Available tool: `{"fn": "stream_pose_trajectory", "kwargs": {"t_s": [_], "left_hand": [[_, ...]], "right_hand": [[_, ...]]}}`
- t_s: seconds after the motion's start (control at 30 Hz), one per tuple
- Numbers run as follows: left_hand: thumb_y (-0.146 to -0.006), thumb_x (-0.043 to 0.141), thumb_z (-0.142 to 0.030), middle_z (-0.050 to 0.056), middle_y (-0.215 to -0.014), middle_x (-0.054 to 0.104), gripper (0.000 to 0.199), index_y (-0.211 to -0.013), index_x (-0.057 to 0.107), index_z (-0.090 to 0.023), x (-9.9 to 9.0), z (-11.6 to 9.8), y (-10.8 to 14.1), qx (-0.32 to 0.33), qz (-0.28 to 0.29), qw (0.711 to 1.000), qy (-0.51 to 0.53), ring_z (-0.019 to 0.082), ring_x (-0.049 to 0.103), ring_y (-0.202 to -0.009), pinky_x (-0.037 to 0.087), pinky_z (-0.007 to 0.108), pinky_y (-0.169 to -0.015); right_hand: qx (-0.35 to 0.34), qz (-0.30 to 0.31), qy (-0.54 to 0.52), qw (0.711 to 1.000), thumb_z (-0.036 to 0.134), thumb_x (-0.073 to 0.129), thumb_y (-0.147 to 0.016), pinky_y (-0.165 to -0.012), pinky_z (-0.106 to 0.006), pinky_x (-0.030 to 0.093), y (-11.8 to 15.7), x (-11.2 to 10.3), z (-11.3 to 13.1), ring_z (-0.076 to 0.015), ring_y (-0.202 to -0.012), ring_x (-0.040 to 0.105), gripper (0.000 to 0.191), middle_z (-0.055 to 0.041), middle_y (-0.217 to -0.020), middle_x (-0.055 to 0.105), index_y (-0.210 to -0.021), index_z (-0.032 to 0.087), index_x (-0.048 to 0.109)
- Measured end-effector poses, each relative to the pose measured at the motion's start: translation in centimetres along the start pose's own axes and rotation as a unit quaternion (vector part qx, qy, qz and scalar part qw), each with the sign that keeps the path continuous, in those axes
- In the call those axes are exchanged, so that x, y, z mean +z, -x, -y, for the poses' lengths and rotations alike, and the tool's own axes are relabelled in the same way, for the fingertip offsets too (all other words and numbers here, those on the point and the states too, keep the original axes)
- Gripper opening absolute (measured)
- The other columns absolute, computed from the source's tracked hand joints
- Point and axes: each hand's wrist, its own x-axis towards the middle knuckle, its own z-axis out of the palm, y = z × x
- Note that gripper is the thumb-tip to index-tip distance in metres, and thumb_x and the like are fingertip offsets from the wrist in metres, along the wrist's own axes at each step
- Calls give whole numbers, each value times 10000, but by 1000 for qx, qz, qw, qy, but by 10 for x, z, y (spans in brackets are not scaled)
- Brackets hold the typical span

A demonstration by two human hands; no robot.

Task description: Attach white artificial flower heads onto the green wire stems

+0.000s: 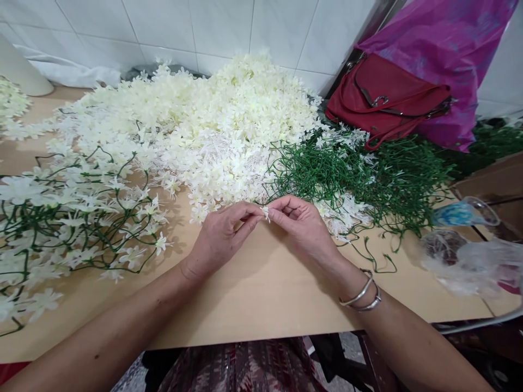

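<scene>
Over the front of the table my left hand [229, 231] and my right hand [299, 223] meet fingertip to fingertip. Between them is a small white artificial flower [265, 212], pinched by the thumb and forefinger of each hand. Just behind the hands lies a big heap of loose white and cream flower heads [241, 120]. A tangle of green plastic stems [327, 169] begins right behind my right hand. To the left, flowers joined to green stems [102, 223] lie in a spread pile.
A red handbag [392, 98] and a purple plastic bag [453, 49] stand at the back right. A blue-patterned cup [466, 212] lies on its side near clear plastic bags [469, 261]. The table's front edge [245, 343] runs below my forearms; a tiled wall [163, 27] closes the back.
</scene>
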Motion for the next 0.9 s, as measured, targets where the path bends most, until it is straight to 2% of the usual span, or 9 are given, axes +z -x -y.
{"fn": "stream_pose_trajectory", "kwargs": {"t_s": [0.23, 0.4, 0.47, 0.57, 0.63, 0.77, 0.9], "left_hand": [[-990, 666, -201, -6, -943, 800, 60, -1020, 704, -236, 2, -1, 1, -18, -21, 1000, 6, 131, 760, -806, 607, 239, -766], [-957, 712, -237, 4, -957, 805, 64, -1021, 713, -235, 1, 0, 3, -33, -36, 998, 29, 141, 766, -824, 627, 248, -788], [-955, 697, -205, -4, -921, 801, 44, -979, 718, -235, 1, 0, 3, -33, -46, 998, 29, 132, 753, -800, 613, 237, -775], [-934, 686, -171, -14, -865, 785, 67, -926, 719, -228, 0, 0, 2, -51, -54, 997, 37, 122, 732, -760, 586, 218, -736], [-917, 696, -174, -15, -835, 775, 54, -911, 717, -223, -1, -1, 1, -67, -54, 995, 52, 122, 727, -744, 576, 211, -711], [-900, 707, -193, -6, -839, 775, 34, -920, 712, -220, -2, -3, 0, -97, -50, 990, 89, 133, 734, -767, 584, 226, -725], [-901, 736, -229, 5, -833, 777, 32, -911, 712, -211, -2, -3, 0, -153, -60, 974, 154, 140, 733, -774, 597, 236, -725]], "right_hand": [[7, 3, -55, 998, 467, 924, -720, -698, -283, 512, -1, 3, -5, -134, -688, 600, 322, 17, -754, 709, -838, 226, 746], [1, 32, -32, 999, 474, 902, -757, -706, -299, 528, 1, 4, 0, -146, -707, 609, 309, 12, -759, 696, -841, 232, 729], [-25, 39, 5, 999, 454, 872, -797, -718, -309, 531, 2, 4, 1, -157, -745, 613, 267, 1, -797, 692, -849, 237, 725], [-104, 39, 49, 993, 366, 817, -858, -788, -336, 540, 4, 5, 2, -177, -846, 632, 167, -23, -907, 688, -854, 240, 707], [-144, 30, 68, 987, 294, 778, -888, -829, -348, 544, 6, 7, 1, -180, -885, 637, 92, -29, -965, 684, -923, 248, 706], [-191, 41, 119, 973, 241, 743, -922, -869, -372, 572, 9, 8, 4, -180, -897, 653, 227, -42, -1047, 705, -1144, 279, 716], [-259, 53, 175, 948, 219, 753, -931, -909, -398, 603, 10, 7, 7, -193, -968, 697, 242, -57, -1156, 739, -1159, 299, 760]]}}
